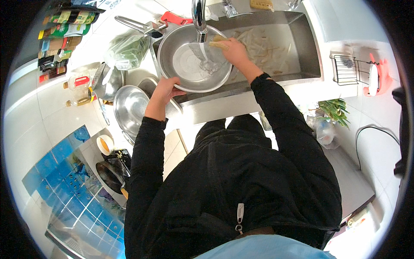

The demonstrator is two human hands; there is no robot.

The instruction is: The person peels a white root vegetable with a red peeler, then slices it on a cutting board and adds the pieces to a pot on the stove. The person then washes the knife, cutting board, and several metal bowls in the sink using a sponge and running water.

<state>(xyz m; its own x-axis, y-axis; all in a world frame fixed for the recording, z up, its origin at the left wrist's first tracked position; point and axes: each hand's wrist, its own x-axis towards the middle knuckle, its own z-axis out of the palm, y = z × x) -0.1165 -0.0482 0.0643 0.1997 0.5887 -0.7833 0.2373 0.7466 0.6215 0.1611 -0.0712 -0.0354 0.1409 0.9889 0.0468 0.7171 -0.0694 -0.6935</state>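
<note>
A round stainless steel basin (181,69) sits tilted over the left part of the sink, under the chrome faucet (199,19). Water runs from the spout and swirls on the basin's floor. My left hand (165,90) grips the basin's near-left rim, thumb on top and fingers beneath. At the right rim, my right hand (235,51) holds a tan scrubbing pad (220,44), possibly loofah, against the basin's inside wall. Behind that hand, the stainless steel sink (307,48) holds cloudy water with pale strips (258,45), perhaps peelings.
Left of the sink lie a plastic bag of greens (126,50) and another metal basin (129,105). Bottles (79,81) stand farther left. A wire rack (346,69) is at the right, above leafy greens (334,110). A wok (110,176) is at lower left.
</note>
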